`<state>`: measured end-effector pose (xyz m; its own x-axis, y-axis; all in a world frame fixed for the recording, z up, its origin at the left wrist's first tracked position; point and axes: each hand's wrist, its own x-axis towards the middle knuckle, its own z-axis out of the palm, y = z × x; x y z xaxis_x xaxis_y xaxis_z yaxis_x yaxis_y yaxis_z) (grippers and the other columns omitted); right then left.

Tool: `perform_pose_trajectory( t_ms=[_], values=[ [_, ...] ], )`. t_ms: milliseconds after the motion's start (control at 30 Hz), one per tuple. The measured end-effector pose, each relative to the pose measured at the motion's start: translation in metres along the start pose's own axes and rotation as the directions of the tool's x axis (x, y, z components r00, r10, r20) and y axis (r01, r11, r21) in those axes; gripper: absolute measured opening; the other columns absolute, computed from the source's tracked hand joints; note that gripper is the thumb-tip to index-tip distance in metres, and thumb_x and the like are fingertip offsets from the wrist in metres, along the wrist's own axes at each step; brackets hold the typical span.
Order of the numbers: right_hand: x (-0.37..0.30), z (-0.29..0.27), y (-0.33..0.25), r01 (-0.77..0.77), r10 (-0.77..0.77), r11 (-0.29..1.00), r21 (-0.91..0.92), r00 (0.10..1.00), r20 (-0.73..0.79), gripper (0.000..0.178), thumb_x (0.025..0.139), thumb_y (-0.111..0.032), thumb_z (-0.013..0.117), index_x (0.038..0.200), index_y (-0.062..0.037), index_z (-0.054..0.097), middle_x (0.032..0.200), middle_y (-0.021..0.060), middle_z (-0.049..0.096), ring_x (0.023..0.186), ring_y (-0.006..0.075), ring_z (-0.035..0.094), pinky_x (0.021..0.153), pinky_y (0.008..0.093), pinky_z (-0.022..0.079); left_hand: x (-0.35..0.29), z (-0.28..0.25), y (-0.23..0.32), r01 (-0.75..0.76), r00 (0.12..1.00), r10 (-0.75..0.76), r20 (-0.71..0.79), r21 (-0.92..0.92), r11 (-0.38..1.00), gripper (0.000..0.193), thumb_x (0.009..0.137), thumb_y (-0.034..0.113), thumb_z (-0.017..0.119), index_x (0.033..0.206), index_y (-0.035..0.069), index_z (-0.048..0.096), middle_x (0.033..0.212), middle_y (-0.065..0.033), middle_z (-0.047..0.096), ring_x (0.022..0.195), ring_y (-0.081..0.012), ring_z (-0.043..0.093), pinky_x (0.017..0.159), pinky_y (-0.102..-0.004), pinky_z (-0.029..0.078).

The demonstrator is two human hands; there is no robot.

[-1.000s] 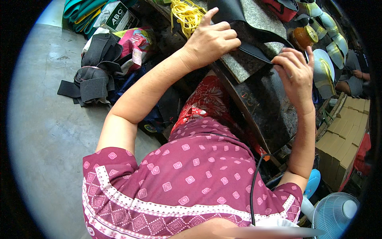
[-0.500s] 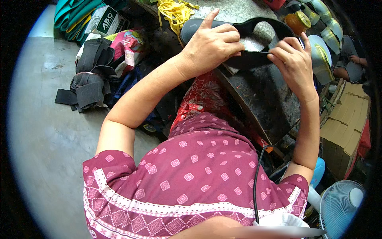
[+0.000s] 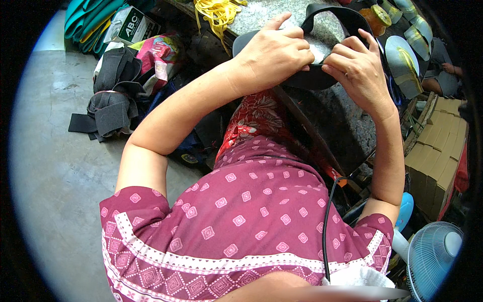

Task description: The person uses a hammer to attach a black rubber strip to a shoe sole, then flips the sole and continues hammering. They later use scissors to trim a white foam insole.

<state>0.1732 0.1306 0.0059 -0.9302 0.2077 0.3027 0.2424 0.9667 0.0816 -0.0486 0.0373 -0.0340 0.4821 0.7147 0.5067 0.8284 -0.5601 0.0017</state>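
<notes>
Over a speckled stone slab (image 3: pixel 266 14), my two hands work on a dark grey shoe sole (image 3: pixel 243 42) with a black strip (image 3: pixel 349 17) along it. My left hand (image 3: pixel 274 55) is closed, thumb and fingers pinching the near edge of the strip while the index finger points up. Close to its right, my right hand (image 3: pixel 359 70) pinches the same strip, fingers bent. Beyond the hands, the strip's far part arches up in a loose loop. My fingers hide much of the sole, so how the strip sits on it cannot be seen.
Yellow straps (image 3: pixel 216 15) lie at the slab's left. An orange jar (image 3: pixel 375 20) and grey slippers (image 3: pixel 404 65) stand right, near another person's hand (image 3: pixel 448 67). Black foam pieces (image 3: pixel 110 110) are on the floor left; stacked cardboard (image 3: pixel 437 141) and a fan (image 3: pixel 435 261) are right.
My right hand has shifted left along the strip, closer to my left hand. The black loop has risen and narrowed, and the near edge between my hands is shorter.
</notes>
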Motion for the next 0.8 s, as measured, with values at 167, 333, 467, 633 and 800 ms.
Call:
perform_pose_trajectory(
  t_ms=[167, 333, 467, 633, 800],
  values=[
    [0.005, 0.005, -0.016, -0.055, 0.054, 0.993, -0.107, 0.998, -0.014, 0.016, 0.083, -0.020, 0.074, 0.098, -0.0157, 0.071, 0.099, -0.0035, 0.065, 0.107, 0.0181, 0.060, 0.116, 0.0523, 0.027, 0.002, 0.006, 0.008, 0.091, 0.996, -0.091, -0.011, -0.027, 0.996, 0.014, 0.089, 0.024, 0.069, 0.095, 0.012, 0.066, 0.089, -0.0018, 0.065, 0.098, -0.0225, 0.062, 0.110, -0.0511, 0.033],
    [0.003, 0.000, -0.009, -0.179, 0.139, 0.975, -0.129, 0.952, -0.274, 0.029, 0.082, -0.019, 0.077, 0.110, -0.0171, 0.071, 0.120, -0.0013, 0.064, 0.124, 0.0224, 0.054, 0.118, 0.0488, 0.026, 0.004, 0.003, 0.000, 0.198, 0.978, -0.207, -0.030, -0.188, 0.962, 0.016, 0.090, 0.027, 0.068, 0.097, 0.013, 0.068, 0.086, -0.0046, 0.068, 0.098, -0.0231, 0.065, 0.110, -0.0538, 0.034],
    [-0.006, -0.003, -0.012, -0.475, 0.610, 0.714, 0.514, 0.782, -0.125, 0.025, 0.089, -0.023, 0.073, 0.107, -0.0066, 0.070, 0.094, 0.0094, 0.067, 0.092, 0.0262, 0.063, 0.083, 0.0347, 0.049, 0.010, -0.010, -0.001, 0.339, 0.895, -0.418, -0.158, -0.369, 0.865, 0.016, 0.092, 0.026, 0.067, 0.095, 0.010, 0.067, 0.083, -0.0083, 0.069, 0.086, -0.0289, 0.068, 0.111, -0.0552, 0.032],
    [-0.020, 0.021, -0.033, -0.314, 0.589, -0.079, 0.946, 0.751, 0.298, 0.031, 0.091, -0.013, 0.072, 0.120, -0.0021, 0.066, 0.112, 0.0047, 0.070, 0.100, 0.0131, 0.064, 0.092, 0.0306, 0.049, 0.017, -0.010, 0.018, 0.244, 0.952, -0.305, -0.028, -0.534, 0.810, 0.020, 0.090, 0.021, 0.071, 0.098, 0.004, 0.064, 0.086, -0.0136, 0.064, 0.088, -0.0330, 0.063, 0.102, -0.0426, 0.045],
    [-0.027, 0.032, -0.025, -0.110, 0.721, -0.253, 0.961, 0.641, 0.263, 0.027, 0.093, -0.009, 0.071, 0.119, -0.0008, 0.067, 0.108, 0.0073, 0.072, 0.093, 0.0119, 0.068, 0.086, 0.0281, 0.054, 0.014, -0.007, 0.001, 0.060, 0.988, -0.116, -0.105, -0.435, 0.898, 0.019, 0.090, 0.023, 0.070, 0.094, 0.005, 0.067, 0.086, -0.0125, 0.064, 0.087, -0.0316, 0.063, 0.090, -0.0440, 0.047]
  ],
)
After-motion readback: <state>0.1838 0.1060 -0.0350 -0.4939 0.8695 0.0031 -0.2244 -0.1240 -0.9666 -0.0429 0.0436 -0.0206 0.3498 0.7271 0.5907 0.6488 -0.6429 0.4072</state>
